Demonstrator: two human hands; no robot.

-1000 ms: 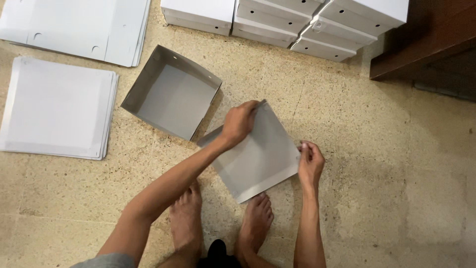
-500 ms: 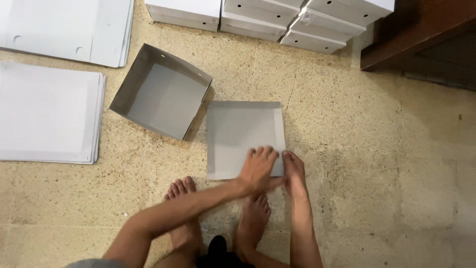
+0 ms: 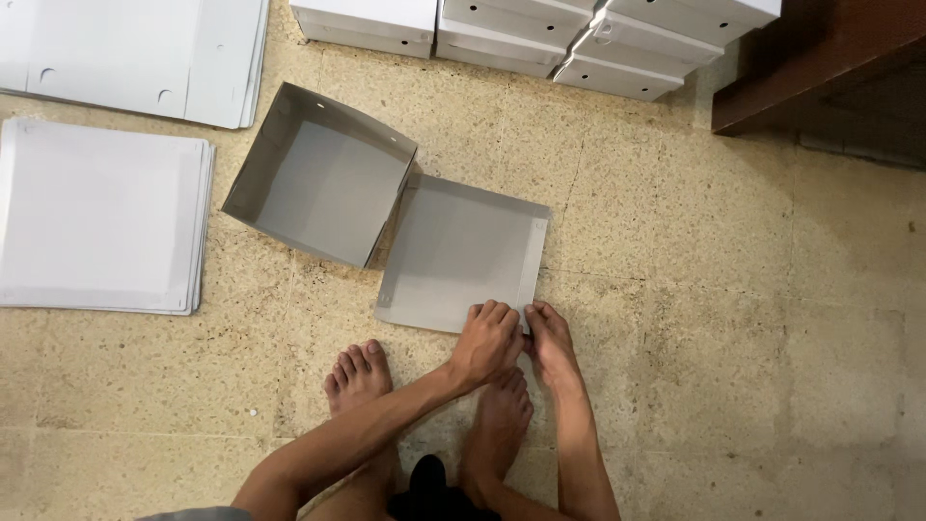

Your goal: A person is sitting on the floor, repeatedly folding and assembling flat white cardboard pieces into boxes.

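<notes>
Head view: both hands are pressing down at the near right corner of a shallow grey cardboard tray (image 3: 461, 253) lying flat on the speckled stone floor (image 3: 733, 318). Left hand (image 3: 487, 340) is lying palm-down with fingers bunched over the tray's near edge; right hand (image 3: 550, 340) is touching it just beside, fingers together, pinching or pressing the corner flap — which of the two cannot be told from here. A second ago the tray was being held tilted off the floor, one hand at its far edge and one at its right side; now it is sitting level and squared up, so the handling is shifting from turning the piece to working that one corner. Two bare feet, left foot (image 3: 359, 378) clear and right foot (image 3: 497, 425) partly under the forearms, are standing just below the tray. Touching the tray's upper left corner, a deeper open grey box (image 3: 318, 174) is sitting at an angle, walls up. Well to the left, a stack of flat white card sheets (image 3: 96, 217) is lying square; above it, white die-cut blanks (image 3: 135, 48) with small round holes are reaching the picture's top edge. Along the top, closed white boxes (image 3: 531, 29) are stacked in rows, some showing small dark holes on their ends. A dark wooden piece of furniture (image 3: 820, 68) is filling the upper right corner.
</notes>
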